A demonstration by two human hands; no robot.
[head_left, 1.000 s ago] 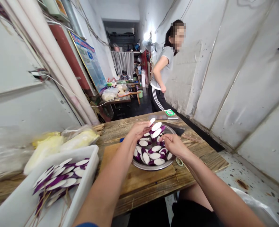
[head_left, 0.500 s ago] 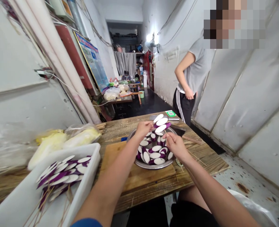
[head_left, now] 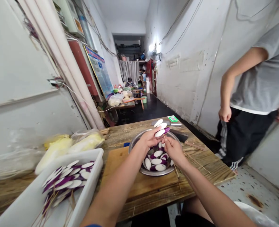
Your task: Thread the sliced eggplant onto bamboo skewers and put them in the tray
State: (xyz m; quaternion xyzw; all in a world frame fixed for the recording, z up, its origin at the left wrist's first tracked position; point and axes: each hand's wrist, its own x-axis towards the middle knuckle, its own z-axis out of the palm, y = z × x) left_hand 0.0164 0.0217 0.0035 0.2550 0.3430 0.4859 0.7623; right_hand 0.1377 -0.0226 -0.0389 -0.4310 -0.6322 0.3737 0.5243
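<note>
My left hand [head_left: 151,137] is closed around a few slanted eggplant slices [head_left: 161,128], white-faced with purple skin, threaded on a thin wooden skewer. Just below them, my right hand [head_left: 173,148] pinches the skewer. Both hands are over a round metal bowl [head_left: 133,138] that contains several loose eggplant pieces [head_left: 158,161]. The bowl stands partly on a wooden cutting board [head_left: 114,162]. To the left, a white plastic tub [head_left: 95,170] holds a pile of skewered eggplant [head_left: 67,178], sticks pointing toward me.
Behind the bowl lie a cleaver [head_left: 170,123] and a green code card [head_left: 173,119]. A knife with a wooden handle [head_left: 195,145] and loose skewers [head_left: 198,162] are at the right. Plastic bags [head_left: 85,142] sit beyond the tub. A person [head_left: 255,78] stands at the right.
My left hand has moved right, onto the eggplant slices, closer to my right hand. The person at the right has come nearer and lowered an arm. The view has shifted slightly.
</note>
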